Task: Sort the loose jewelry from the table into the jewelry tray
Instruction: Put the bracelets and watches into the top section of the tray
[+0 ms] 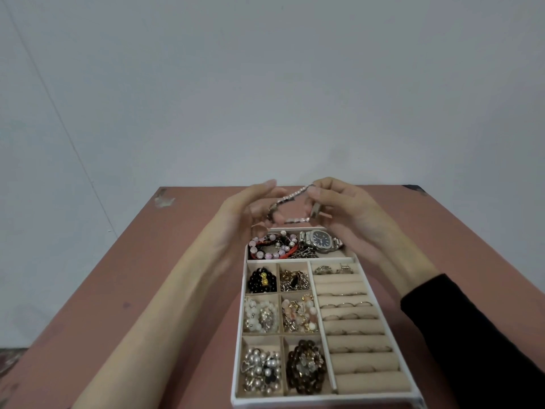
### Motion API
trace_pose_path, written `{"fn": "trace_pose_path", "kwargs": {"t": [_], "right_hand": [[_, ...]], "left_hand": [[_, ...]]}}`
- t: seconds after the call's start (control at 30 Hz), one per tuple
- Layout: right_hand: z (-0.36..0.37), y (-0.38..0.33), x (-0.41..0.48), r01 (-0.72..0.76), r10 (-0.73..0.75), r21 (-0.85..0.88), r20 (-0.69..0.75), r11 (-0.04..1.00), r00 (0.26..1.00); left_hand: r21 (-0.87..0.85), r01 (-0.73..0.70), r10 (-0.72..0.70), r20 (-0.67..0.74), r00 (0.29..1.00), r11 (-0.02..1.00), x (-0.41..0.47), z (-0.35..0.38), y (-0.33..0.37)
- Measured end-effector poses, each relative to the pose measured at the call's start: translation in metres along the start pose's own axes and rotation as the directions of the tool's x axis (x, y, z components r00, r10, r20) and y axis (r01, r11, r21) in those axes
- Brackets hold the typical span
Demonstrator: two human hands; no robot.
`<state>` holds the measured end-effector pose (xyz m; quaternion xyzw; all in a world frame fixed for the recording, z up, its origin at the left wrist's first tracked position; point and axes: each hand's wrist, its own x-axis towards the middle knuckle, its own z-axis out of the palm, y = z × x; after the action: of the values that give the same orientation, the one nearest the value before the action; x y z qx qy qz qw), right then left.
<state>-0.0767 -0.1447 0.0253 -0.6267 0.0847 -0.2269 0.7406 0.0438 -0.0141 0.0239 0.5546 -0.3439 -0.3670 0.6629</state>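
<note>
A silver link bracelet (292,199) hangs in the air above the far end of the jewelry tray (326,398). My right hand (345,214) pinches its upper end between thumb and fingertips. My left hand (250,208) holds the lower end, palm turned inward; its exact finger contact is hidden. The white tray has beige compartments with beaded bracelets (272,246), a silver watch with a blue dial (321,239), clustered pieces, and ring rolls (354,320) on the right.
The tray lies on a reddish-brown table (147,276) that reaches a pale wall at the back. The table's far left corner has a chipped patch (163,199). My right forearm wears a black sleeve (472,335).
</note>
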Motion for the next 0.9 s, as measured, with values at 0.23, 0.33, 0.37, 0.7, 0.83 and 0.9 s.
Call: {"fn": "trace_pose_path", "kwargs": {"t": [0.23, 0.33, 0.37, 0.7, 0.83, 0.9], "right_hand": [[0.007, -0.002, -0.008, 0.024, -0.017, -0.307, 0.023, 0.951, 1.0], [0.007, -0.002, -0.011, 0.003, 0.005, -0.425, 0.019, 0.905, 1.0], [0.006, -0.003, -0.011, 0.001, 0.009, -0.451, 0.021, 0.893, 1.0], [-0.037, -0.017, -0.013, -0.072, 0.128, -0.586, 0.055, 0.807, 0.99], [-0.047, -0.018, -0.015, -0.111, 0.179, -0.643, 0.04, 0.758, 0.983], [-0.049, -0.017, -0.016, -0.126, 0.207, -0.687, 0.036, 0.715, 0.978]], "left_hand": [[0.227, -0.077, 0.075, 0.017, 0.997, 0.971, 0.001, 0.006, -0.004], [0.25, -0.108, 0.096, 0.059, 0.994, 0.962, 0.003, 0.0, -0.004], [0.268, -0.108, 0.095, 0.063, 0.994, 0.957, 0.003, -0.001, -0.005], [0.269, -0.112, 0.118, -0.006, 0.993, 0.957, 0.005, 0.005, -0.013], [0.439, -0.138, 0.166, -0.025, 0.986, 0.888, 0.004, 0.007, -0.018], [0.526, -0.166, 0.194, 0.002, 0.981, 0.834, 0.003, 0.01, -0.02]]}}
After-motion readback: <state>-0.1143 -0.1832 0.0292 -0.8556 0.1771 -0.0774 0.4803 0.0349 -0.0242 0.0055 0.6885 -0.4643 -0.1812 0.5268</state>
